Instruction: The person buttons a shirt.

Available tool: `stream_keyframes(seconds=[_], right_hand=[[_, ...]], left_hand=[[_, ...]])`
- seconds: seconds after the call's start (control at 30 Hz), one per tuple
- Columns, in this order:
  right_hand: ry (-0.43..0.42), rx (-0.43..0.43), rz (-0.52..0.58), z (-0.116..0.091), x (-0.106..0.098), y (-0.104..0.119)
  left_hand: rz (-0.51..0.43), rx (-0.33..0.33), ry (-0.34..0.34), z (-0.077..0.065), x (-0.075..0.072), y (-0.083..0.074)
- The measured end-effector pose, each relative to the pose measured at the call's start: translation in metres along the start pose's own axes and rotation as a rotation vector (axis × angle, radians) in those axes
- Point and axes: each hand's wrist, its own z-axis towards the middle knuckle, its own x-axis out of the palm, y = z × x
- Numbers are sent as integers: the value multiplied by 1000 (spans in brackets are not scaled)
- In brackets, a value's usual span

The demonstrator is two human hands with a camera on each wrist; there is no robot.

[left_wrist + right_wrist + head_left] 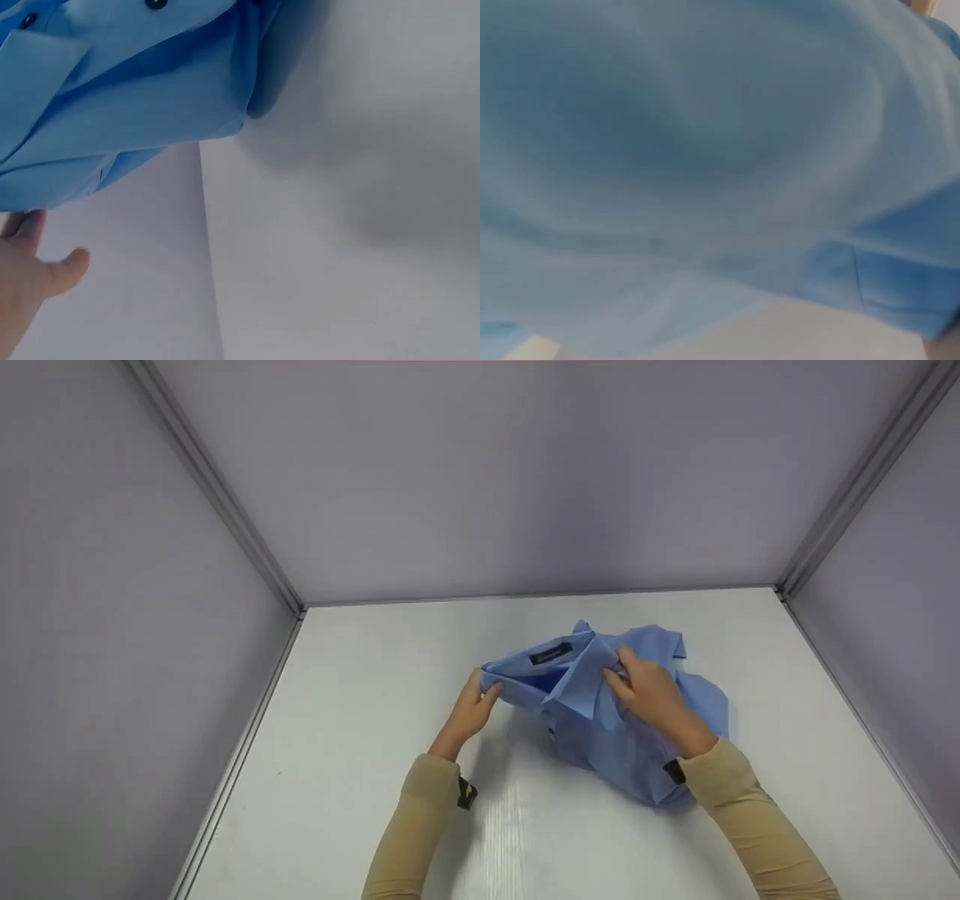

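Observation:
A light blue collared shirt (585, 720) lies bunched over the white table, its collar raised and gaping around a dark neck label (551, 653). At the collar's left end is my left hand (469, 709). In the left wrist view its fingers (30, 225) reach behind the cloth edge while the thumb stands apart from the cloth. My right hand (652, 694) pinches the collar's right side between thumb and forefinger. Dark buttons (156, 3) show on the shirt front. Blurred blue cloth (705, 150) fills most of the right wrist view, hiding the right fingers.
The white table (360, 697) runs back to a pale rear wall (525, 480), with side walls at left and right. Metal frame posts (217, 495) stand at the corners. Both forearms wear tan sleeves (416, 825), with a dark strap at each wrist.

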Motion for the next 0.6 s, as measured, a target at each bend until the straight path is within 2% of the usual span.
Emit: stream_keyframes(seconds=[0.1,0.2,0.37,0.47,0.6], right_hand=[[58,-15,-1,-2,-4,-4],[95,9,-15,-4,-6,-7],[70,75,-63,-2,-6,-12],[70,92,-129,1,-11,-12],[87,84,-218,11,-22,-7]], left_hand=[[9,-5,7,2,-2,-4],[60,34,-34,6,-6,4],[206,84,-71,12,-14,15],[338,89,-58,16,-23,10],[524,113,-36,26,-42,-10]])
